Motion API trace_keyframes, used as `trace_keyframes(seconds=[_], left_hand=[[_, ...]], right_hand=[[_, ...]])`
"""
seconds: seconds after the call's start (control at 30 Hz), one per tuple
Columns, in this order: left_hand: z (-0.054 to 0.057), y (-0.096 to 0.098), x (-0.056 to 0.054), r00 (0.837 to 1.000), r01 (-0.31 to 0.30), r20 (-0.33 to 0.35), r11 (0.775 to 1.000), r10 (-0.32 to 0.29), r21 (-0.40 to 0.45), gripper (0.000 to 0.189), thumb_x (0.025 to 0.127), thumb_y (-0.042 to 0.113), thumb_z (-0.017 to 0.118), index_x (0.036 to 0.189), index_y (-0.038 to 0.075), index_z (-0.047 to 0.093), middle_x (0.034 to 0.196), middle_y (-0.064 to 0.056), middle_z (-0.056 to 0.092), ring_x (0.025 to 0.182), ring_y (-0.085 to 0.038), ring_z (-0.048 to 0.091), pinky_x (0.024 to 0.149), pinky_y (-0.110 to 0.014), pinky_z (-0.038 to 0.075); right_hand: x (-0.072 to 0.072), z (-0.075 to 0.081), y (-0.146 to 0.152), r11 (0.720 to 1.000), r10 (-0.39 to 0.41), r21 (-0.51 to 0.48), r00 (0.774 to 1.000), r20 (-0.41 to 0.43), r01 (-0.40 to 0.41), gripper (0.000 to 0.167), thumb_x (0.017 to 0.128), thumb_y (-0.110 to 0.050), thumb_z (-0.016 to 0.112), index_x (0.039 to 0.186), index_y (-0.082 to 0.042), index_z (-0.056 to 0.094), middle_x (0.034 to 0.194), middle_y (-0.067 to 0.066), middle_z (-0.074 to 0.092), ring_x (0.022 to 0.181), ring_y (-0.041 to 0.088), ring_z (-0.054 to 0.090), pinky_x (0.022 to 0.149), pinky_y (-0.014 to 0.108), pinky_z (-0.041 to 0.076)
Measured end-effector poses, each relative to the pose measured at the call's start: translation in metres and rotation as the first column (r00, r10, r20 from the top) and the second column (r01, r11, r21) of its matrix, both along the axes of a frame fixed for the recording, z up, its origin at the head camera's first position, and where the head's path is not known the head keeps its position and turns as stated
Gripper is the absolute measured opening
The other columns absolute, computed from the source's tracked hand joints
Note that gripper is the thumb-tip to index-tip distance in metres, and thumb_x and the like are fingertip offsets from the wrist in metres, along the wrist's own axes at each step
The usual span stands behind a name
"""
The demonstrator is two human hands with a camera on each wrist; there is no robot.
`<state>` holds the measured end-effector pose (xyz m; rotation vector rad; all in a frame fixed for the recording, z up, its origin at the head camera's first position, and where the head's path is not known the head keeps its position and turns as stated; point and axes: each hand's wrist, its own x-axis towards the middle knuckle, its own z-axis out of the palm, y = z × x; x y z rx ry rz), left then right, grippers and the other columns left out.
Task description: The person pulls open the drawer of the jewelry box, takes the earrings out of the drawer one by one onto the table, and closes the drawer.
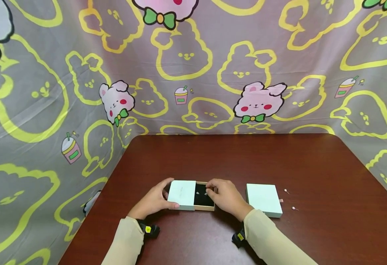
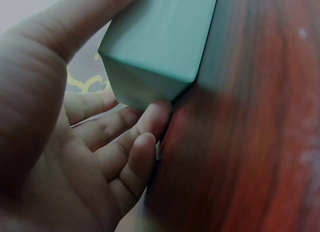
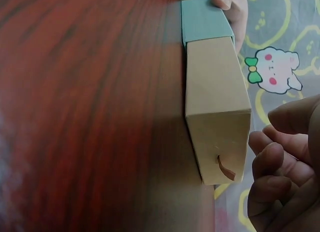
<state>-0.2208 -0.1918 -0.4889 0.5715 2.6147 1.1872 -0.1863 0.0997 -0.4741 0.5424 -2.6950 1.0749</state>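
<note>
My left hand [image 1: 154, 198] grips the left end of a pale mint jewelry box [image 1: 181, 195], thumb along the near side and fingers at the far side. The box's tan drawer [image 3: 217, 77] is slid out to the right, with a short brown ribbon tab [image 3: 226, 169] on its end. On the black pad [image 1: 202, 200] inside sit two small star-like earrings [image 1: 198, 193]. Over the drawer's right part is my right hand [image 1: 226, 195], its fingers bent and thumb and forefinger apart, tips right beside the right-hand earring. Nothing shows between those fingers in the right wrist view.
A second mint box [image 1: 264, 200], closed, with a small tab on its right side, lies right of my right wrist. Beyond it are two pearl-headed pins or studs [image 1: 286, 191]. The brown table [image 1: 233, 158] meets a patterned curtain [image 1: 187, 88] at the back and sides.
</note>
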Motion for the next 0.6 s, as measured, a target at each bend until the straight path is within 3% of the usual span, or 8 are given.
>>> trace_keyframes(seconds=[0.27,0.6], left_hand=[[0.0011,-0.0001,0.0004,1.000,-0.018,0.009,1.000,0.018,-0.017,0.104,0.063,0.041,0.092,0.147,0.012,0.038,0.095,-0.002,0.056,0.076,-0.020,0.055,0.061,-0.035,0.048],[0.0033,0.0001,0.0001,0.999,-0.033,0.020,0.999,0.034,-0.034,0.105,0.062,0.043,0.092,0.147,0.012,0.037,0.092,-0.002,0.056,0.076,-0.019,0.055,0.063,-0.035,0.047]], right_hand=[[-0.0027,0.0012,-0.0021,0.998,0.024,0.058,1.000,-0.007,-0.023,0.013,0.091,-0.020,0.068,0.103,-0.015,0.073,0.095,-0.010,0.065,0.067,0.004,0.051,0.067,0.030,0.046],[-0.0062,-0.0023,-0.0054,0.996,0.045,0.079,0.999,0.009,-0.045,0.014,0.091,-0.021,0.068,0.103,-0.015,0.072,0.099,-0.006,0.067,0.090,0.012,0.062,0.080,0.036,0.049]])
